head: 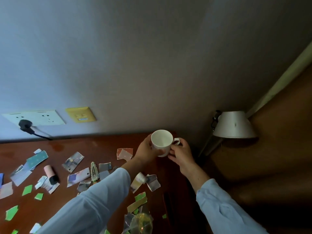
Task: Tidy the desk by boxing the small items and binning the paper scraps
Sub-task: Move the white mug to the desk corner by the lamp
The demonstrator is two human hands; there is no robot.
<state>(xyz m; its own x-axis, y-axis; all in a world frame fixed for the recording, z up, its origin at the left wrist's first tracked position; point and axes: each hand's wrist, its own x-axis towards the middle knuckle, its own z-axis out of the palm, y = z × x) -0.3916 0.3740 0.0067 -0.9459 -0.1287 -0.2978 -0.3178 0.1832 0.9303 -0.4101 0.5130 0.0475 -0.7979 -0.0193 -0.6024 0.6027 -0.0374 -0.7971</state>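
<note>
A white mug (161, 140) is held above the far right corner of the brown desk (94, 146). My left hand (146, 150) grips its body from the left, and my right hand (180, 153) pinches it by the handle side. The mug looks empty. Several torn paper scraps (73, 161) lie scattered over the desk, photo pieces and green bits (27, 190) among them. A cream hair clip (94, 171) and a pink tube with a black cap (50, 173) lie among the scraps. My left sleeve hides part of the desk.
A silver desk lamp (234, 124) stands to the right of the desk. On the wall behind are a white socket panel (36, 117) with a black plug and a yellow plate (80, 114). A clear round object (141, 223) sits at the near edge.
</note>
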